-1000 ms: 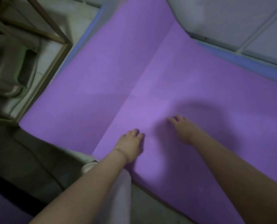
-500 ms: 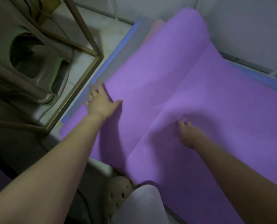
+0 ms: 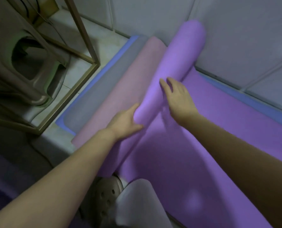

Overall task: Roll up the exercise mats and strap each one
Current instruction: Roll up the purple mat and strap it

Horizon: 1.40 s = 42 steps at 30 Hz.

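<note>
Purple mat point(image 3: 211, 145): flat on the floor at R, top of the stack; its L part is wound into a roll.
Roll point(image 3: 178, 60): loose tube lying diagonal, from near the clog up to the wall. Far end is at the wall; can't tell if it touches.
L hand point(image 3: 125, 124): on the roll's L flank, approx halfway along. Thumb up along the tube, fingers lower, spread & pressed vs the foam. Not wrapped round it, nothing pinched.
R hand point(image 3: 179, 99): palm down on the roll's top/R side, just beyond the L hand. Fingers point(image 3: 165, 86) straight, a bit apart, pointing to the far end. Flat press, no grasp.
Hands: one each side of the tube, near each other, not touching.
Pink mat point(image 3: 137, 83): under the purple one; a flat strip shows L of the roll.
Blue-grey mat point(image 3: 104, 89): lowest layer seen, grey face w/ blue edge, sticks out L of the pink.
Metal frame point(image 3: 81, 30): brass-coloured bars, stands on floor tiles point(image 3: 104, 38) L of the mats, corner just beside the blue edge.
Plastic stool point(image 3: 30, 63): grey-brown, w/ a side cut-out, seen through the frame.
Clog point(image 3: 104, 196): w/ holes, bottom centre, at the roll's near end.
Trouser leg point(image 3: 141, 203): pale cloth, just R of the clog, over the mat's near edge.
Wall point(image 3: 235, 30): pale tiles, behind the mats.
Light: dim, soft; fine finger detail hard to make out.
</note>
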{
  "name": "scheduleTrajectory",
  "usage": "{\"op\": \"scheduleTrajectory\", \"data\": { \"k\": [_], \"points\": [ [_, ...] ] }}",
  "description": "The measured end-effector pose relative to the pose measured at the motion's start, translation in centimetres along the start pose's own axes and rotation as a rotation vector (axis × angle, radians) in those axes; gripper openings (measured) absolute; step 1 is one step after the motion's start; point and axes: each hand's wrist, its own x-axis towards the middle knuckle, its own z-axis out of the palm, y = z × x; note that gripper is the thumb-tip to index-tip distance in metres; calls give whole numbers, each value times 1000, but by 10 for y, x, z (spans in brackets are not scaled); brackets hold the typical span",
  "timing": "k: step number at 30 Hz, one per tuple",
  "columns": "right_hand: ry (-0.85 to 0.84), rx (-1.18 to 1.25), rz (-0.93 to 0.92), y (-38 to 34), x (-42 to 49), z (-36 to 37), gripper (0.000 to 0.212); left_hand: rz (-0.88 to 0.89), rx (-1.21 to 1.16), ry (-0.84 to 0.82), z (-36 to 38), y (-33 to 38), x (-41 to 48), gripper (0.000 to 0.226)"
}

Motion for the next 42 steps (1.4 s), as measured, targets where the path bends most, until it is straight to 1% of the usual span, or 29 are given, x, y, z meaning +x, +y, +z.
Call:
{"op": "scheduleTrajectory", "data": {
  "k": [1,2,5,6,8,10,13,15,17,18,19,20,21,22,24,25,27,29,30,32,34,36,37,38,39,40,42],
  "points": [
    [46,-90,-56,3,-2,-18,78,68,124,-29,2,9,-5,74],
    [12,-169,-97,7,-6,-34,72,148,237,-58,2,21,-11,70],
    [-317,-391,-213,25,-24,-69,68,367,434,-114,3,61,-27,50],
    [-383,-448,-245,30,-31,-77,65,409,503,-133,2,73,-34,46],
    [-417,-482,-259,43,-45,-92,58,472,608,-138,-1,89,-44,41],
    [-519,-560,-235,51,-58,-110,56,542,653,-119,-2,97,-50,38],
    [-644,-669,-187,56,-78,-139,64,737,669,-14,-2,104,-61,39],
    [-660,-677,-146,63,-96,-152,57,832,696,91,-3,108,-66,39],
    [-611,-649,-83,69,-116,-162,44,862,707,184,-2,112,-69,35],
    [-580,-615,-33,70,-127,-167,40,846,709,207,-5,117,-72,34],
    [-565,-577,32,69,-139,-172,38,802,720,229,-6,123,-73,37],
    [-542,-545,84,68,-149,-179,37,732,748,235,-8,133,-75,47],
    [-522,-533,126,67,-159,-184,36,642,785,190,-10,144,-77,58],
    [-474,-521,155,67,-169,-186,36,542,820,98,-11,154,-80,67],
    [-301,-548,135,65,-190,-192,42,421,815,-105,-12,175,-88,80],
    [-232,-551,117,66,-201,-192,47,402,774,-183,-12,186,-92,86],
    [-139,-499,158,68,-221,-193,51,422,646,-267,-8,208,-101,89],
    [-73,-496,150,61,-237,-192,49,429,509,-300,-1,230,-110,84],
    [-69,-500,141,53,-243,-195,47,434,477,-303,2,240,-114,81],
    [-67,-494,160,40,-254,-197,45,461,510,-269,4,254,-122,72],
    [-82,-465,206,29,-268,-201,48,501,596,-180,7,257,-131,59],
    [-108,-406,257,27,-281,-203,50,575,668,-58,9,256,-140,39],
    [-98,-377,251,28,-289,-203,49,630,678,6,11,254,-144,29],
    [-68,-344,240,28,-296,-205,48,695,661,68,13,252,-148,24],
    [-36,-336,220,31,-303,-205,47,755,679,74,12,251,-151,25],
    [-11,-360,221,33,-308,-206,46,786,716,74,10,251,-154,28],
    [23,-416,267,42,-317,-204,45,895,677,172,9,245,-151,19]
  ]
}}
